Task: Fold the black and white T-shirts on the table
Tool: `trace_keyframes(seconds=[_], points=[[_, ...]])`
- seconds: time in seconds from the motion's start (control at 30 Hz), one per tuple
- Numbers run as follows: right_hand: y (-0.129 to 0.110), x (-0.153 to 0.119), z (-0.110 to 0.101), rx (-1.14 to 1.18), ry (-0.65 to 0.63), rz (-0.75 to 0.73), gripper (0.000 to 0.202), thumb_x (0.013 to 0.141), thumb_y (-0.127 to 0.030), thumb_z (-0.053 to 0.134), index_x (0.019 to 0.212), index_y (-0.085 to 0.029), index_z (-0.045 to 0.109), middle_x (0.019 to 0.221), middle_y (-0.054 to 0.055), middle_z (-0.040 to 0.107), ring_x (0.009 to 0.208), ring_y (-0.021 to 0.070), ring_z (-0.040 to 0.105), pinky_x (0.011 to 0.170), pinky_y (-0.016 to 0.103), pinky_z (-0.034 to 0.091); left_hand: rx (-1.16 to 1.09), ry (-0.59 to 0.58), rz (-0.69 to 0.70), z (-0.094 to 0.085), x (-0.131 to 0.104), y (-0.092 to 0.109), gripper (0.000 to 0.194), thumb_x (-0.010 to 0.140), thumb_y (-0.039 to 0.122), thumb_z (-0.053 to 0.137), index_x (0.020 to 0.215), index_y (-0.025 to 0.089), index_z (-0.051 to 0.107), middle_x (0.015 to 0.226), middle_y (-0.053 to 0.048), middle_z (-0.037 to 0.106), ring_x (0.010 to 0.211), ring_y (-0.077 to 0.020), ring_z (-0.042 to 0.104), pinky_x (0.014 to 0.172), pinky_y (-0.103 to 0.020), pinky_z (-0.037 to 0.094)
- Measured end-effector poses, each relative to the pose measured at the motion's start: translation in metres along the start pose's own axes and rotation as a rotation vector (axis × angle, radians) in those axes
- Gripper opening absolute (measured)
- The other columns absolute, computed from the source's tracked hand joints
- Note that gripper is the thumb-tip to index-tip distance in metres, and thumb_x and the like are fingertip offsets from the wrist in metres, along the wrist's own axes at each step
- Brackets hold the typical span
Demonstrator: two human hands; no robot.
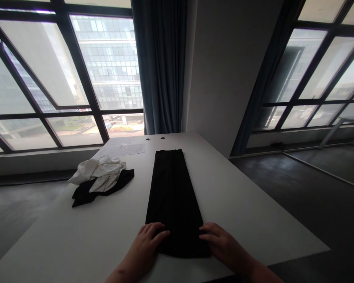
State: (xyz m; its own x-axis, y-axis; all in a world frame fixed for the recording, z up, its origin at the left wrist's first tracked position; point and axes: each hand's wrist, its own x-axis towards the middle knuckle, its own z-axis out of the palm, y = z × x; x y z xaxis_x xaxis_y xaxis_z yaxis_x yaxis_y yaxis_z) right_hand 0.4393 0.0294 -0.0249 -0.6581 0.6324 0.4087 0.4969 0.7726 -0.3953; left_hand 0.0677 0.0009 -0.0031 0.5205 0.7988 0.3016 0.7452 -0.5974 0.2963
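A long, narrow black folded garment (pixel 173 200) lies flat on the white table (pixel 242 212), running away from me. Its near end has a slightly curved edge; folding hides what kind of garment it is. My left hand (pixel 147 243) rests on its left edge close to that end, thumb stretched over the cloth and apart from the fingers. On the opposite edge, the fingertips of my right hand (pixel 221 241) touch the cloth, with a gap between thumb and fingers. Both hands look open.
Crumpled white cloth (pixel 98 171) and black cloth (pixel 85 194) lie in a heap at the table's left side. Papers (pixel 124 148) are behind them, near two round dark table holes. A blue curtain (pixel 163 70), windows and a grey pillar (pixel 224 67) stand beyond.
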Motion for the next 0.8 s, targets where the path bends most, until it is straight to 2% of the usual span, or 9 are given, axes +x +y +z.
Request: trace_keyframes(seconds=[0.13, 0.27, 0.37, 0.43, 0.5, 0.57, 0.67, 0.73, 0.8], points=[[0.004, 0.004, -0.006, 0.037, -0.200, 0.037, 0.057, 0.086, -0.012, 0.062, 0.140, -0.029, 0.067, 0.150, 0.011, 0.059, 0.148, 0.0298, 0.044, 0.119, 0.052, 0.044, -0.121, -0.035, -0.169, -0.010, -0.024, -0.033, 0.091, 0.055, -0.004, 0.050, 0.137, 0.033, 0.066, 0.142, -0.004, 0.066, 0.135, -0.0269, 0.057, 0.117, -0.049, 0.048], [-0.008, 0.017, -0.010, 0.017, -0.223, 0.081, 0.060, 0.083, -0.008, 0.058, 0.139, -0.027, 0.069, 0.154, 0.011, 0.057, 0.153, 0.0324, 0.038, 0.121, 0.060, 0.039, -0.222, -0.048, -0.118, -0.008, -0.033, -0.050, 0.077, 0.054, 0.000, 0.048, 0.121, 0.029, 0.074, 0.138, -0.004, 0.070, 0.141, -0.0268, 0.055, 0.119, -0.051, 0.046], [-0.013, 0.021, -0.012, 0.031, -0.223, 0.038, 0.060, 0.081, -0.004, 0.054, 0.134, -0.025, 0.071, 0.147, 0.012, 0.063, 0.151, 0.0315, 0.042, 0.122, 0.066, 0.033, -0.215, -0.074, -0.052, -0.008, -0.033, -0.054, 0.073, 0.055, 0.003, 0.048, 0.117, 0.029, 0.076, 0.136, -0.003, 0.072, 0.141, -0.0269, 0.055, 0.123, -0.057, 0.039], [-0.014, 0.017, -0.014, 0.086, -0.199, 0.015, 0.055, 0.082, -0.004, 0.051, 0.129, -0.023, 0.073, 0.138, 0.012, 0.070, 0.145, 0.0289, 0.051, 0.123, 0.067, 0.031, -0.213, -0.094, -0.023, -0.011, -0.033, -0.052, 0.074, 0.057, 0.004, 0.049, 0.123, 0.029, 0.074, 0.134, -0.003, 0.073, 0.136, -0.0251, 0.061, 0.124, -0.055, 0.038], [-0.013, 0.007, -0.017, 0.160, -0.166, 0.029, 0.049, 0.083, -0.007, 0.051, 0.124, -0.022, 0.074, 0.128, 0.012, 0.075, 0.136, 0.0262, 0.060, 0.123, 0.063, 0.033, -0.212, -0.107, -0.042, -0.015, -0.036, -0.044, 0.075, 0.060, 0.004, 0.049, 0.126, 0.031, 0.071, 0.129, -0.001, 0.076, 0.127, -0.0217, 0.068, 0.118, -0.045, 0.047], [-0.013, -0.006, -0.020, 0.229, -0.126, 0.110, 0.042, 0.086, -0.014, 0.054, 0.122, -0.022, 0.074, 0.122, 0.011, 0.077, 0.128, 0.0260, 0.066, 0.121, 0.057, 0.040, -0.211, -0.123, -0.094, -0.021, -0.040, -0.030, 0.069, 0.067, 0.004, 0.049, 0.125, 0.033, 0.070, 0.121, 0.002, 0.079, 0.113, -0.0183, 0.074, 0.104, -0.032, 0.057], [-0.016, -0.018, -0.025, 0.321, -0.052, 0.334, 0.027, 0.093, -0.033, 0.059, 0.108, -0.019, 0.077, 0.107, 0.012, 0.079, 0.106, 0.0282, 0.073, 0.100, 0.046, 0.057, -0.230, -0.105, -0.136, -0.032, -0.040, -0.006, 0.051, 0.079, 0.008, 0.052, 0.119, 0.033, 0.071, 0.107, 0.003, 0.081, 0.097, -0.0165, 0.077, 0.090, -0.025, 0.059], [-0.020, -0.016, -0.028, 0.416, -0.001, 0.464, 0.035, 0.096, -0.047, 0.056, 0.091, -0.018, 0.075, 0.087, 0.009, 0.077, 0.085, 0.0256, 0.073, 0.080, 0.039, 0.060, -0.262, -0.055, -0.156, -0.040, -0.034, 0.004, 0.040, 0.085, 0.013, 0.054, 0.117, 0.032, 0.071, 0.102, 0.002, 0.081, 0.092, -0.0171, 0.077, 0.086, -0.025, 0.059], [-0.021, -0.004, -0.031, 0.520, 0.071, 0.536, 0.043, 0.097, -0.054, 0.054, 0.087, -0.017, 0.072, 0.080, 0.007, 0.074, 0.076, 0.0235, 0.069, 0.073, 0.037, 0.058, -0.314, -0.006, -0.204, -0.045, -0.022, 0.006, 0.032, 0.090, 0.020, 0.053, 0.116, 0.029, 0.070, 0.097, 0.001, 0.080, 0.085, -0.0175, 0.075, 0.079, -0.026, 0.058]])
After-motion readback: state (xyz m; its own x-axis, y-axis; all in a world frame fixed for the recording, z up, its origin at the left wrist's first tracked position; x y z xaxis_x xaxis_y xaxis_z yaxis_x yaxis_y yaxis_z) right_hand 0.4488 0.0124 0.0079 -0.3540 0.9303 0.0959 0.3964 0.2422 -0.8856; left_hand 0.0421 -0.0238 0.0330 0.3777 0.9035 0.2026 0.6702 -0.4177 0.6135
